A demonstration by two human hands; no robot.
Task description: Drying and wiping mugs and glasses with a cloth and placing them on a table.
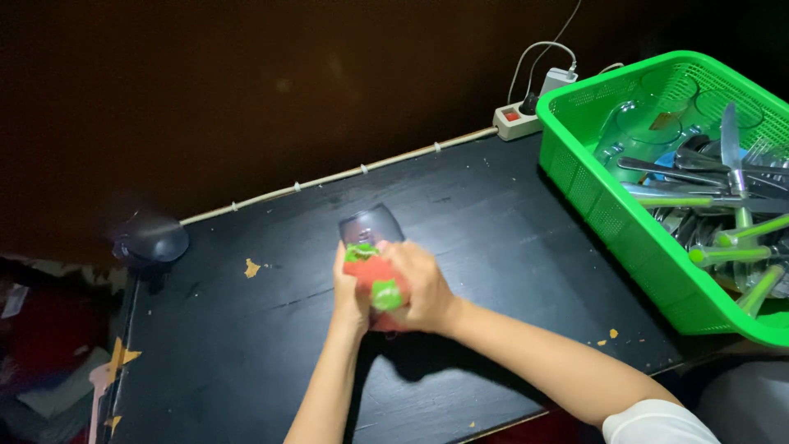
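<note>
Black tabletop [246,345], matte and scuffed, with chipped spots exposing pale wood, fills the view against a dark wall. At centre, both forearms extend from 6 o'clock and converge. Left hand [352,292] is clenched around the lower part of a clear drinking glass [371,224], which tilts toward 12 o'clock. Right hand [421,289] grasps a red-and-green cloth [374,284] (soft, bunched) pressed against the glass. At 2 o'clock stands a green plastic basket [612,218] with perforated walls, holding metal cutlery with green handles and clear glassware. White power strip [516,121] lies at 1 o'clock.
</note>
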